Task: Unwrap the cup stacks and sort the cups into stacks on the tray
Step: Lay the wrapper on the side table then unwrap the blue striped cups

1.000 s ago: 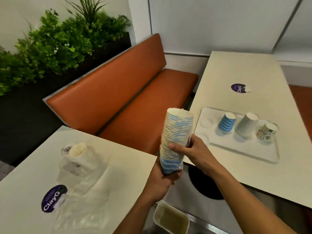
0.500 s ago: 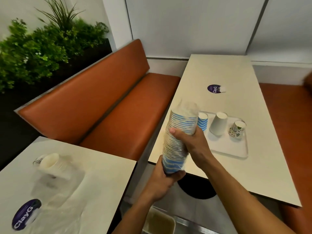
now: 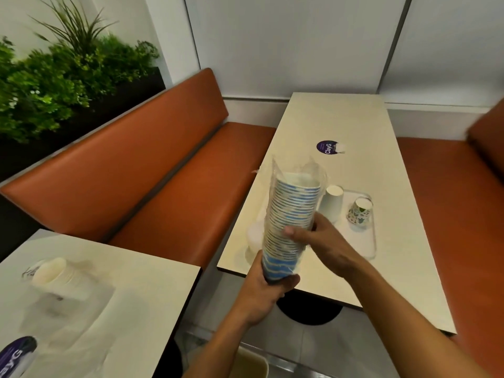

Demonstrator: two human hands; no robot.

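Steadiness counts: with the left hand gripping the base of the blue-striped cup stack, held above the desk beside the tray, the right hand, clasped round its middle, should probably peel the open-topped wrap down evenly.

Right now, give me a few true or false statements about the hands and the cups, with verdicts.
1. The left hand and right hand both hold the blue-striped cup stack. True.
2. The stack is bare. False: clear plastic wrap sleeves it.
3. A white cup stands upside down on the tray. True.
4. The tray shows only that white cup. False: a patterned cup stands beside it.
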